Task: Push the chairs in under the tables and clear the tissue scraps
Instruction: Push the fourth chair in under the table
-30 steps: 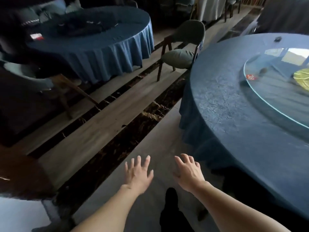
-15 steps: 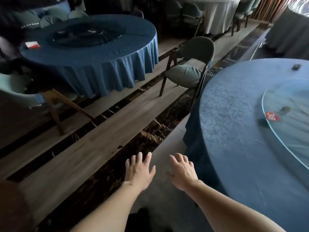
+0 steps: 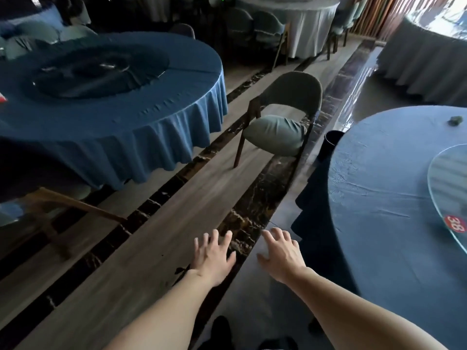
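Both hands reach forward over the floor [image 3: 156,231], palms down, holding nothing: the left hand [image 3: 213,258] has its fingers spread and straight, the right hand [image 3: 283,253] has its fingers spread and slightly bent, and both bare forearms run in from the 6 o'clock edge. The only writing that can be read is "38" on a round red label [image 3: 457,224] at the rim of the glass turntable [image 3: 449,188] on the near table [image 3: 384,223], which stands at 3 o'clock of the hands under a blue cloth. A small dark scrap [image 3: 454,120] lies on that cloth toward 1 o'clock; what it is cannot be told. The grey-green chair [image 3: 280,122] stands pulled out in the aisle at 12 o'clock of the hands, well apart from them, between the near table and the second blue table [image 3: 121,117] at 10 o'clock. A dark bin [image 3: 331,145] sits just beside the near table, right of the chair. More tables with pale cloths stand farther back.
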